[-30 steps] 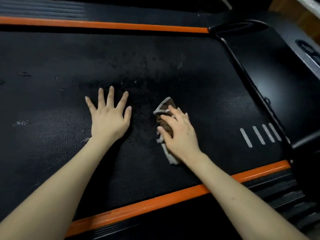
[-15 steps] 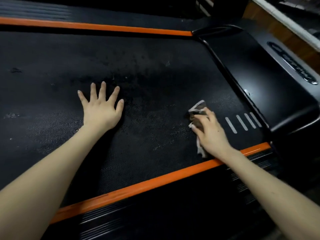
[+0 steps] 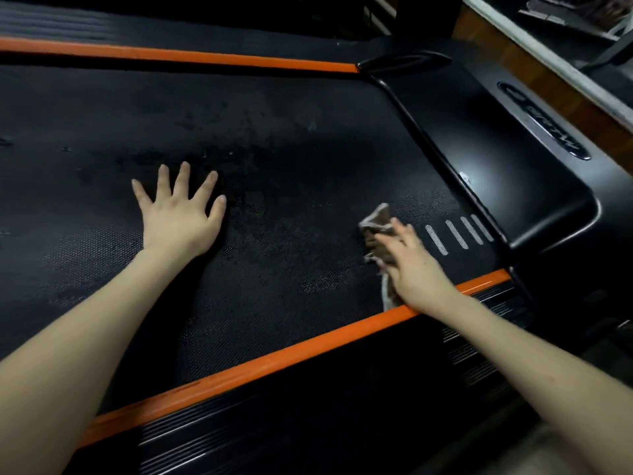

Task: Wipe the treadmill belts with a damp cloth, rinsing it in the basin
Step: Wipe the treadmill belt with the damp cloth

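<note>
A wiping stroke is under way. A crumpled brown cloth [image 3: 376, 231] is pressed under the right hand [image 3: 416, 269] at right of centre on the black treadmill belt [image 3: 308, 166], near white stripes [image 3: 457, 234]. The left hand [image 3: 178, 217] is spread flat, empty. Dull patches, possibly dust, call for further passes. No basin is seen.

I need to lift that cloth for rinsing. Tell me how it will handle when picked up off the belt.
Probably floppy: the cloth lies crumpled under the right hand, its edge trailing toward the orange strip. It looks thin, so likely light. Being flattened against the textured belt, it may cling slightly and sag once lifted.
</note>
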A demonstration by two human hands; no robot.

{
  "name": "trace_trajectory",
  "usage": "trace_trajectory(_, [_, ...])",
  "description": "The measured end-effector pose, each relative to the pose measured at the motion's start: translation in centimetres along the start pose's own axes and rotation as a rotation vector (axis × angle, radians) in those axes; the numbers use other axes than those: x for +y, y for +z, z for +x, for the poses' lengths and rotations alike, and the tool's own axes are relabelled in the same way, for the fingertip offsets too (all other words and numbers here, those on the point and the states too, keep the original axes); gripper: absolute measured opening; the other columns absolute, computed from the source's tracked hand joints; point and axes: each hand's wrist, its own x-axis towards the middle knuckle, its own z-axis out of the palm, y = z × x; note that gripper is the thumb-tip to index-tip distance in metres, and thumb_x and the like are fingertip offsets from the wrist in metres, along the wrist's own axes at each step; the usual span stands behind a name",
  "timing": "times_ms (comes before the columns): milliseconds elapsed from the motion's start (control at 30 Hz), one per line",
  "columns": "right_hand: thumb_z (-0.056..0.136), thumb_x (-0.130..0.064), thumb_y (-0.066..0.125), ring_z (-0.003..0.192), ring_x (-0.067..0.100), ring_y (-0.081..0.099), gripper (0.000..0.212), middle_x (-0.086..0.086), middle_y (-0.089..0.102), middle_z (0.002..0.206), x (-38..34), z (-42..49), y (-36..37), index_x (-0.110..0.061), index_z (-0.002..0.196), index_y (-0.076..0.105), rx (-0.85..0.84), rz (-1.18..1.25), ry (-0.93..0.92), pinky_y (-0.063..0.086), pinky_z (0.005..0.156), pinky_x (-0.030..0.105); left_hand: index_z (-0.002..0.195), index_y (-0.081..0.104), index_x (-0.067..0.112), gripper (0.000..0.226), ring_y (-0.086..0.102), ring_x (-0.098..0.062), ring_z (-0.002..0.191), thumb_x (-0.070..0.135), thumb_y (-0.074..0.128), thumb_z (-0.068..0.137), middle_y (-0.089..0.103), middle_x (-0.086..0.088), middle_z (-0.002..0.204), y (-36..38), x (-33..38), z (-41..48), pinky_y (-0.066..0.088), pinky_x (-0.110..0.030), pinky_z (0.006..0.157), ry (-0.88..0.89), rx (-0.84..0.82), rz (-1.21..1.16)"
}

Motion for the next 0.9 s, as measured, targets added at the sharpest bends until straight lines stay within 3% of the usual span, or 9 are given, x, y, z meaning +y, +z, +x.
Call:
trace_trajectory(133, [0.097, -0.022, 0.048, 0.144, 0.035, 0.005, 0.045, 0.012, 0.011, 0.157, -1.1, 0.5, -0.5, -0.014, 0.141, 0.04, 0.034, 0.026, 0.156, 0.013, 0.117, 0.043, 0.15, 0.016, 0.035, 0.059, -0.003, -0.032, 0.146, 0.056, 0.014, 0.095, 0.008, -0.009, 0.159, -0.1, 0.0, 0.1, -0.006, -0.061, 0.112, -0.01, -0.017, 0.011])
trace_trajectory(333, [0.097, -0.022, 0.048, 0.145, 0.031, 0.0, 0.045, 0.007, 0.012, 0.157, -11.7, -1.2, 3.2, -0.016, 0.141, 0.041, -0.074, 0.122, -0.317, 0.002, 0.118, 0.042, 0.15, 0.02, 0.035, 0.055, -0.002, -0.031, 0.146, 0.052, 0.018, 0.097, 0.01, -0.008, 0.159, -0.8, -0.1, 0.0, -0.005, -0.059, 0.113, -0.009, -0.029, -0.028])
trace_trajectory(433, [0.087, -0.012, 0.048, 0.138, 0.044, 0.022, 0.047, 0.02, 0.03, 0.15, -9.9, 0.5, 3.6, -0.008, 0.133, 0.051, -0.04, 0.055, -0.488, 0.02, 0.113, 0.051, 0.148, 0.03, 0.03, 0.052, 0.005, -0.032, 0.145, 0.047, 0.026, 0.098, 0.017, -0.011, 0.158, -1.3, -0.5, -0.2, -0.002, -0.058, 0.114, 0.021, 0.004, -0.053])
trace_trajectory(500, [0.081, -0.009, 0.052, 0.134, 0.05, 0.026, 0.053, 0.027, 0.03, 0.147, -8.3, 3.8, 3.3, -0.004, 0.134, 0.049, 0.035, 0.023, -0.385, 0.023, 0.11, 0.056, 0.147, 0.033, 0.029, 0.051, 0.008, -0.035, 0.145, 0.046, 0.028, 0.098, 0.021, -0.014, 0.156, -1.5, -1.0, -0.3, -0.003, -0.059, 0.113, 0.025, 0.029, -0.007])
trace_trajectory(567, [0.089, -0.012, 0.055, 0.142, 0.041, 0.012, 0.057, 0.02, 0.017, 0.154, -8.5, 7.9, 2.8, -0.011, 0.143, 0.037, 0.032, 0.044, -0.201, 0.012, 0.117, 0.046, 0.147, 0.032, 0.031, 0.052, 0.009, -0.036, 0.144, 0.048, 0.027, 0.098, 0.021, -0.015, 0.156, -1.7, -1.6, -0.2, -0.005, -0.059, 0.112, -0.002, 0.036, 0.03])
trace_trajectory(633, [0.096, -0.018, 0.046, 0.144, 0.034, 0.006, 0.05, 0.014, 0.014, 0.156, -9.4, 11.1, 2.8, -0.016, 0.144, 0.034, 0.084, 0.079, -0.098, 0.007, 0.118, 0.04, 0.147, 0.03, 0.032, 0.053, 0.008, -0.036, 0.144, 0.05, 0.025, 0.098, 0.02, -0.014, 0.156, -1.6, -2.4, 0.0, -0.006, -0.06, 0.112, -0.036, 0.027, 0.032])
trace_trajectory(700, [0.099, -0.024, 0.041, 0.144, 0.033, 0.008, 0.045, 0.01, 0.017, 0.156, -10.4, 12.0, 3.0, -0.018, 0.143, 0.037, 0.134, 0.109, -0.082, 0.012, 0.117, 0.04, 0.148, 0.027, 0.034, 0.054, 0.005, -0.035, 0.145, 0.052, 0.022, 0.097, 0.016, -0.013, 0.157, -1.3, -2.8, 0.1, -0.006, -0.06, 0.112, -0.048, 0.018, 0.024])
trace_trajectory(767, [0.097, -0.036, 0.045, 0.144, 0.029, 0.009, 0.05, 0.006, 0.016, 0.157, -11.0, 10.3, 3.3, -0.021, 0.144, 0.037, 0.098, 0.108, -0.165, 0.02, 0.115, 0.041, 0.149, 0.023, 0.035, 0.055, 0.001, -0.035, 0.145, 0.053, 0.021, 0.097, 0.014, -0.012, 0.158, -0.9, -2.9, 0.1, -0.005, -0.06, 0.113, -0.045, 0.02, 0.005])
trace_trajectory(900, [0.088, -0.055, 0.048, 0.144, 0.027, 0.016, 0.062, 0.002, 0.023, 0.155, -11.3, 7.3, 3.4, -0.026, 0.142, 0.04, 0.011, 0.007, -0.502, 0.031, 0.108, 0.041, 0.15, 0.018, 0.035, 0.056, -0.002, -0.034, 0.145, 0.052, 0.018, 0.097, 0.01, -0.011, 0.159, -0.7, -2.8, 0.2, -0.005, -0.059, 0.113, -0.05, 0.016, 0.009])
